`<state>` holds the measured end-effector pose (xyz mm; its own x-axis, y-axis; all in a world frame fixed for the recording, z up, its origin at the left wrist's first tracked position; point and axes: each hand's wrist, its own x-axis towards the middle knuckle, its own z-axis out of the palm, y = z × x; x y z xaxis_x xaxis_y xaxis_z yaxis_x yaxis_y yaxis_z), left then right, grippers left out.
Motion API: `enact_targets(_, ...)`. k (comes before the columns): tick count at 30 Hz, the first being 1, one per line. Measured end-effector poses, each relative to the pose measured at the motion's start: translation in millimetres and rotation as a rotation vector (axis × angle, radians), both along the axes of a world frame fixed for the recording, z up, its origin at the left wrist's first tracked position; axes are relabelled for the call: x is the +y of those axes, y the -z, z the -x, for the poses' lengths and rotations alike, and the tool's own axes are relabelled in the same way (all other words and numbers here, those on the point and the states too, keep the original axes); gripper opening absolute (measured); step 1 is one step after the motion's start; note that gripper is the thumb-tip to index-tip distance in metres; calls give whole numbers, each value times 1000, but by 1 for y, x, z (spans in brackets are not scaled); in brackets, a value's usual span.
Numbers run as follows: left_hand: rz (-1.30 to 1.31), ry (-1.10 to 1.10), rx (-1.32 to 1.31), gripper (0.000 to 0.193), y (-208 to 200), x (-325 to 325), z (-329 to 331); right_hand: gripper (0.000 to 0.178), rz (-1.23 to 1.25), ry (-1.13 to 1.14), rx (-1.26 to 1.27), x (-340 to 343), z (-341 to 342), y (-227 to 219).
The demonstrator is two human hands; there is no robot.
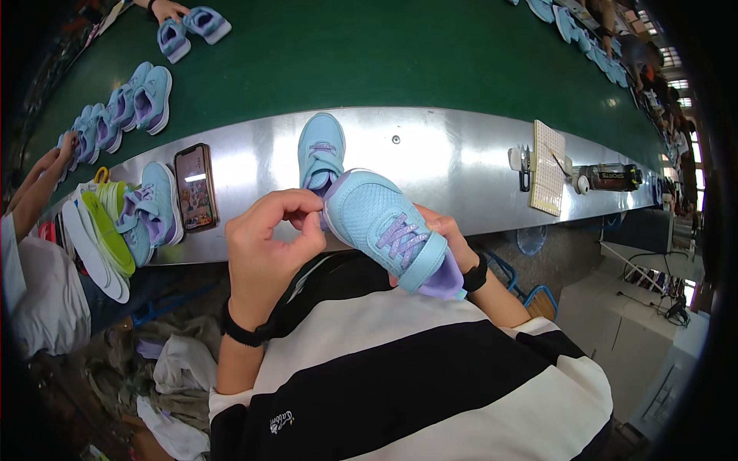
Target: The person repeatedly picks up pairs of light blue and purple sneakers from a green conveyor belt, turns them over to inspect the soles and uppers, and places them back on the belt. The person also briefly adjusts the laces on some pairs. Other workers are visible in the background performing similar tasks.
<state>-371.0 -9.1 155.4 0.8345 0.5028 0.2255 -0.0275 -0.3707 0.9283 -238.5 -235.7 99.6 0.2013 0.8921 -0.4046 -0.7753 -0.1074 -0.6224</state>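
A light blue sneaker (pixel 384 219) with lilac laces and a strap is held up in front of me, its toe pointing away to the upper left. My right hand (pixel 448 234) grips it from beneath and along its right side, the fingers partly hidden by the shoe. At the toe edge of the sole, my left hand (pixel 278 230) has thumb and forefinger pinched together; whatever lies between them is too small to make out. Just beyond, a second light blue sneaker (pixel 320 146) stands on the metal ledge (pixel 453 154), its heel partly covered by the held one.
Left on the ledge lie a phone (pixel 197 187), another sneaker pair (pixel 157 203) and white and lime insoles (pixel 96 238). At right are a notepad (pixel 547 169), snips (pixel 525 169) and a bottle (pixel 607 177). More sneakers line the green belt (pixel 384 61); a co-worker's hand (pixel 167 9) touches one.
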Motion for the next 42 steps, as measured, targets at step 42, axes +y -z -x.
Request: enact_targets(42, -452, 179, -29, 22, -28, 7, -7, 88, -27, -29, -203, -8, -4, -1)
